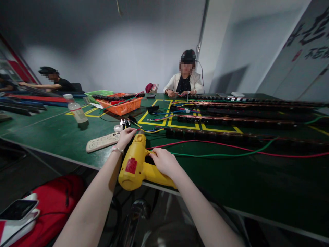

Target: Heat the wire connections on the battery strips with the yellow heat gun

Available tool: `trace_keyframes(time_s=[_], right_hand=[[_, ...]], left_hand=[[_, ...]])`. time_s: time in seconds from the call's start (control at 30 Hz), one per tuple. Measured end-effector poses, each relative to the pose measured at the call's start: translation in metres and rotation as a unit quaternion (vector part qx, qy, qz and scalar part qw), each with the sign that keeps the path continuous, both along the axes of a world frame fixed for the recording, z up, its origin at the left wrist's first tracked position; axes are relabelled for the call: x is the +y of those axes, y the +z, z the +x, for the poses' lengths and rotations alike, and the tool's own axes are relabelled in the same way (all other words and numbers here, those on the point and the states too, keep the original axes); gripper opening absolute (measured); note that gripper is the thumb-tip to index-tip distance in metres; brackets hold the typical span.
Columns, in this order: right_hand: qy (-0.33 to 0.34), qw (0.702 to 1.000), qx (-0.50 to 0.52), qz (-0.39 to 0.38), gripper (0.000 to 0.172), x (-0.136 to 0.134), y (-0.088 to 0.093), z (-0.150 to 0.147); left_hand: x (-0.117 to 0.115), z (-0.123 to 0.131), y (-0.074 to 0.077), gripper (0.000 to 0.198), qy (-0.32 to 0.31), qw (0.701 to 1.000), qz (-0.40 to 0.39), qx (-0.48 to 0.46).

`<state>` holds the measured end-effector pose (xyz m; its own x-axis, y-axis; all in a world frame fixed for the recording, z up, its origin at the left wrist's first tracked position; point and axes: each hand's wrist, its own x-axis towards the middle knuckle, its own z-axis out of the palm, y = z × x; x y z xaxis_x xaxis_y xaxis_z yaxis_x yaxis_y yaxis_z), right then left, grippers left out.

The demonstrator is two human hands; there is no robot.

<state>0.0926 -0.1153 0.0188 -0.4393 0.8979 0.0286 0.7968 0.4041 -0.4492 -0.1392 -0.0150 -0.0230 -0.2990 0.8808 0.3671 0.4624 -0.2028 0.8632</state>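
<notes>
A yellow heat gun (pixel 135 156) with a red label lies tilted over the table's front edge, its nozzle pointing away from me. My right hand (pixel 166 160) is closed round its handle. Close by the nozzle, my left hand (pixel 126 136) pinches the end of a thin wire; the exact spot is partly hidden by the fingers. Yellow and blue wires (pixel 154 130) run from there to a long black strip (pixel 195 133) on the table. Under my left wrist lies a beige power strip (pixel 102 142), with a white plug (pixel 118 128) beside it.
An orange basket (pixel 123 107) and a green basket (pixel 99 92) stand further back, a plastic bottle (pixel 77 109) to their left. Long wired strips (pixel 236 120) cover the right side. Red and green cables (pixel 218 155) cross in front. A co-worker (pixel 183 80) sits opposite.
</notes>
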Motion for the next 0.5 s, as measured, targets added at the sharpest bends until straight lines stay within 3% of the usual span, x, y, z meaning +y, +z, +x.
trace_keyframes(time_s=[0.2,0.5], right_hand=[[0.002,1.0,0.008,-0.009,0.028,0.006,-0.001,-0.016],[0.002,1.0,0.02,-0.014,0.029,0.005,0.0,-0.015]], left_hand=[[-0.001,0.0,0.001,0.033,-0.013,1.0,-0.005,-0.008],[-0.005,0.005,0.004,0.035,0.001,1.0,-0.019,-0.003]])
